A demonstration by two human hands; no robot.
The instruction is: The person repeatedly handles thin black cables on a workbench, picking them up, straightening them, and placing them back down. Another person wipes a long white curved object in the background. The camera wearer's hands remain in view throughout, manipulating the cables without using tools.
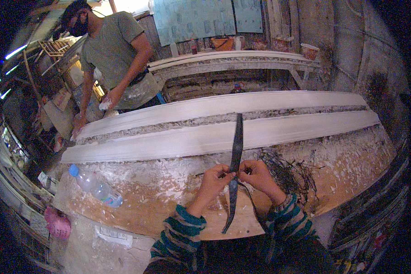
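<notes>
Dark strip (236, 155) upright in view, middle of the bench, in front of the wearer; top end overlaps the nearer white length (178, 141), bottom end hangs toward the bench's near edge. Contact with the white surface: cannot tell.

Left hand (213, 183): thumb and fingers pinch the strip about mid-length. Right hand (259, 177): fingertips drawn together at the strip's right edge, just beside the left, apparently pinching a thin dark band (251, 196) that trails down toward the right sleeve (290, 219).

Risks, as judged:

– Strip looks thin and limp; an uneven pull between the two pinches could make it tear crooked or slip. Pale dust about would worsen the hold

– Top end, if it swings down, could scuff the nearer white length or pick up powder, should that surface be soft

– Black tangle (285, 171) lies close by the right hand; the thin band or the sleeve could snag in it and drag strands across the wooden bench (155, 208)

– Clear bottle (96, 186) rests on its side, left; a nudge from the left elbow could roll it

– Co-worker (116, 59) leans at the far-left end of the white lengths; a bump there could shift them
</notes>
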